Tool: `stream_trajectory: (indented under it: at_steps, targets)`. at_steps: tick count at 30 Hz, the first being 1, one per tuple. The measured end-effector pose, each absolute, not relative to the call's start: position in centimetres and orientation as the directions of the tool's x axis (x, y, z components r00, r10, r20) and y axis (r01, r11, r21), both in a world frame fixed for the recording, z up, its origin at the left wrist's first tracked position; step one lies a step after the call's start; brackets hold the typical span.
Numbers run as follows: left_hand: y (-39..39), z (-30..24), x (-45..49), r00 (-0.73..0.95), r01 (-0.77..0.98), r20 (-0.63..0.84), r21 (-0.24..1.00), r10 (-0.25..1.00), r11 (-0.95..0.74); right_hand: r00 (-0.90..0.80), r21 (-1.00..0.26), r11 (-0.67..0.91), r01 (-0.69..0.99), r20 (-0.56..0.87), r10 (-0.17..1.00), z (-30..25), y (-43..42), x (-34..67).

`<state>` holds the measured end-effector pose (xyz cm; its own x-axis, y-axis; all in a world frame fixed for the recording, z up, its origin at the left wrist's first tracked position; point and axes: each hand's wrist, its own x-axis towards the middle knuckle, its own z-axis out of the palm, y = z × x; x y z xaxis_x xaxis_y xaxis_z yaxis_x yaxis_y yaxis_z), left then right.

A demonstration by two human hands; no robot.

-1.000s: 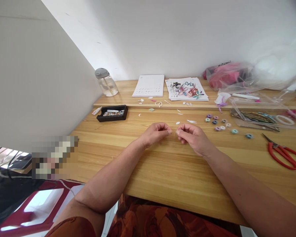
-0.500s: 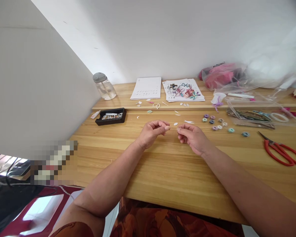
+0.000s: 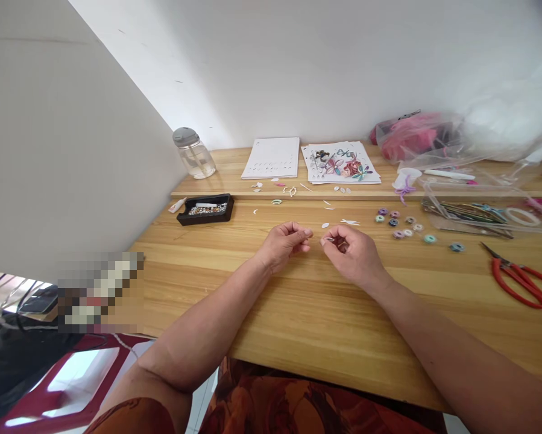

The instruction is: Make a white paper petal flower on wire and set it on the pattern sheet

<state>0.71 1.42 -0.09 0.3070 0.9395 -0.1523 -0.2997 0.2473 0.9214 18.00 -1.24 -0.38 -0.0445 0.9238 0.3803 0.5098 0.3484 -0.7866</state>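
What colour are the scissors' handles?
The handles are red, seen best in the head view, at the far right.

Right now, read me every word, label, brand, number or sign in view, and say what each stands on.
None can be read.
Left paper stack: rows of small marks, too small to tell if they are writing.
Right paper stack: small marks, also unreadable.
Small white tube beside the black tray: any print is too small.
Small white piece in the right hand: no legible text.
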Motion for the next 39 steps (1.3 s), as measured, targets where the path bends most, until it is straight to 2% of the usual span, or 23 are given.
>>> stream_trajectory:
  at_steps: [6,14,19,22,28,31,34,39]
  targets:
    - [1.4,-0.2,0.5,0.357,-0.224,-0.227,0.921,0.906,0.319,-0.147,-0.621,0.502,0.601,0.532,0.834,-0.9,-1.4,17.9]
    - [1.2,0.1,0.2,0.414,-0.047,-0.236,0.959,0.879,0.28,-0.168,-0.56,0.553,0.617,0.593,0.788,-0.7,-1.4,17.9]
    - [1.1,0.1,0.2,0.359,0.065,-0.233,0.972,0.904,0.224,-0.183,-0.532,0.565,0.631,0.605,0.775,-0.9,-1.4,18.0]
    - [1.2,0.1,0.3,0.347,0.029,-0.24,0.969,0.906,0.246,-0.174,-0.537,0.548,0.641,0.594,0.785,-0.9,-1.4,18.1]
    - [1.1,0.0,0.6,0.431,-0.227,-0.329,0.862,0.84,0.453,-0.075,-0.608,0.484,0.629,0.572,0.817,-0.6,-1.6,17.8]
    - [1.0,-0.1,0.7,0.474,-0.269,-0.339,0.823,0.813,0.5,-0.001,-0.754,0.417,0.507,0.484,0.875,-0.8,-1.6,17.5]
    - [1.0,-0.2,0.9,0.488,-0.269,-0.331,0.823,0.808,0.5,0.013,-0.904,0.328,0.273,0.344,0.939,-1.1,-1.6,17.1]
    - [0.7,-0.3,1.0,0.423,-0.215,-0.246,0.908,0.872,0.36,0.021,-0.991,0.131,-0.036,0.13,0.991,-0.9,-1.6,16.6]
